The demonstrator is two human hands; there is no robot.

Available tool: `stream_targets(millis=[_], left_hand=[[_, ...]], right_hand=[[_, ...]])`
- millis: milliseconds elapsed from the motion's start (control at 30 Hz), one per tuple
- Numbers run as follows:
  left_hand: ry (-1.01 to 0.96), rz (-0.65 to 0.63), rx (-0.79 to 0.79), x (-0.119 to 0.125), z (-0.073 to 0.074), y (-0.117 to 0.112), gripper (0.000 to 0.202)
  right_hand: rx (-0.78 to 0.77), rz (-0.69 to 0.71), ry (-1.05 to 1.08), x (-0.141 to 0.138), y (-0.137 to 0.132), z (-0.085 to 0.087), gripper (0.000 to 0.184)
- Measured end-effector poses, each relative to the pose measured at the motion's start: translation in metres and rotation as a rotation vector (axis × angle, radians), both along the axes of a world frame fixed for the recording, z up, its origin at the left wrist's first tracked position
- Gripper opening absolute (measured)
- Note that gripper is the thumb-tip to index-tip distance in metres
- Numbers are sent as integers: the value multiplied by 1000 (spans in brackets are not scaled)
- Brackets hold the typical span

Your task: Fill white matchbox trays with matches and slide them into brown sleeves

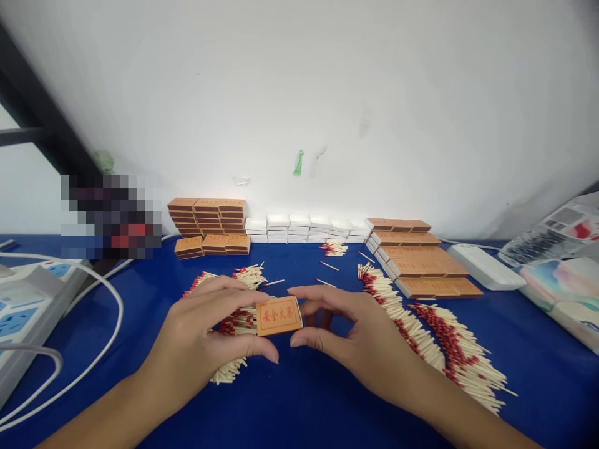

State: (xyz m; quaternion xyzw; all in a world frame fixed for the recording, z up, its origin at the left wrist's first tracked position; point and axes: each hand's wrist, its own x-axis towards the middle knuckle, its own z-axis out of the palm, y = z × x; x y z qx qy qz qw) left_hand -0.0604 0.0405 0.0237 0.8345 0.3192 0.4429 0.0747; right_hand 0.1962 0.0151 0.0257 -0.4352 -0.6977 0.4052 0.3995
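An orange matchbox with red print is held flat just above the blue table between both hands. My left hand pinches its left end with fingers and thumb. My right hand pinches its right end the same way. A pile of red-tipped matches lies under my left hand, partly hidden by it. A longer spread of matches runs along the right of my right hand.
Stacks of orange matchboxes stand at the back left, white inner trays at the back centre, and flat orange sleeves at the back right. A white power strip with cables sits left. A white adapter and packets lie right.
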Motion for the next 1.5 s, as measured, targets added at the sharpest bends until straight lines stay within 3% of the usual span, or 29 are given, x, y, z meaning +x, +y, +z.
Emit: stream_targets(millis=[300,500,633,733,833,933,1033,1233,1333,1500], left_hand=[[35,-13,165,3,-2,-10,53],[92,38,209,5,-1,-12,49],[149,102,263,4,-1,-12,54],[196,140,286,1,-1,-11,51],[219,134,293,-1,0,-10,46],[220,74,297,0,0,-10,41],[227,25,296,2,-2,-9,36],[231,-3,303,3,-2,-8,28],[234,-3,311,3,-1,-8,24],[238,3,314,4,0,-9,19]], right_hand=[[109,143,-196,-5,-19,-5,67],[18,112,-29,-15,-22,3,44],[-42,3,73,-10,-13,9,44],[73,-157,-3,24,4,29,46],[194,-429,-104,80,23,55,56],[257,-716,-192,135,39,66,66],[105,-792,-269,168,51,58,73],[-105,-675,-357,187,70,27,73],[-117,-647,-422,195,77,16,62],[-11,-647,-728,201,80,11,50]])
